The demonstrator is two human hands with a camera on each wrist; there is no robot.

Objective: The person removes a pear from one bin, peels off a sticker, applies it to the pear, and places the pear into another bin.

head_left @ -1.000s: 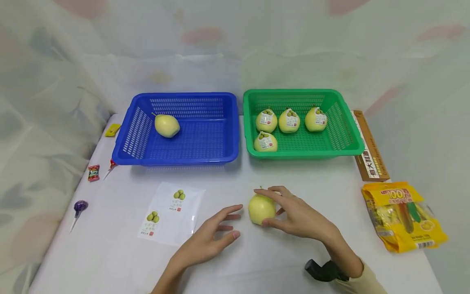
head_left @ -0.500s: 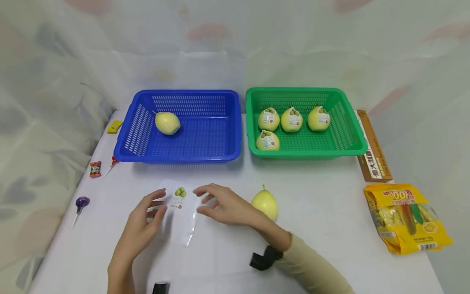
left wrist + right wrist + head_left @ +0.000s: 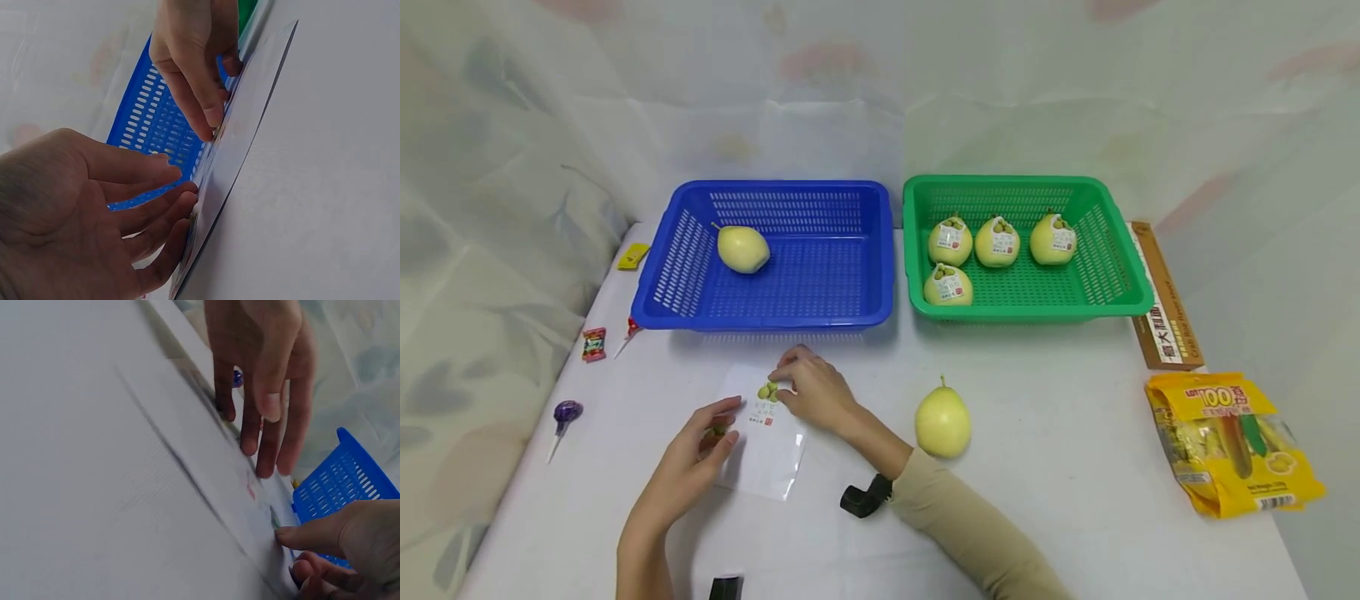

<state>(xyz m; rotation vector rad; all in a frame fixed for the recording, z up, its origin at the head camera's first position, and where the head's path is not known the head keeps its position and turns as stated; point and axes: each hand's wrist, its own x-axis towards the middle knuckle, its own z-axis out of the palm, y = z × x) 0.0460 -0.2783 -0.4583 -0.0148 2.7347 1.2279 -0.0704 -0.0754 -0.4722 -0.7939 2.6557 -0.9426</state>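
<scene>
A clear sticker sheet [image 3: 767,446] lies on the white table in front of the blue basket [image 3: 685,312]. My left hand [image 3: 718,429] presses its straight fingers on the sheet's left part, by the lower sticker. My right hand [image 3: 778,387] reaches across, and its curled fingertips and thumb pick at the upper pear sticker [image 3: 766,393]. The left wrist view shows a right fingertip [image 3: 212,125] on the sheet [image 3: 250,125]. The right wrist view shows the thumb [image 3: 294,536] at the sheet's edge. A bare yellow pear [image 3: 942,425] stands alone to the right of my right forearm.
One bare pear [image 3: 742,248] lies in the blue basket. The green basket [image 3: 1112,296] holds several labelled pears. A brown box [image 3: 1165,308] and a yellow snack bag [image 3: 1232,442] sit at the right. Small candies [image 3: 592,343] and a purple lollipop [image 3: 567,412] lie at the left edge.
My right hand let go of the pear and crossed left to the upper sticker. My left hand also moved left onto the sheet. The pear stays standing on the table.
</scene>
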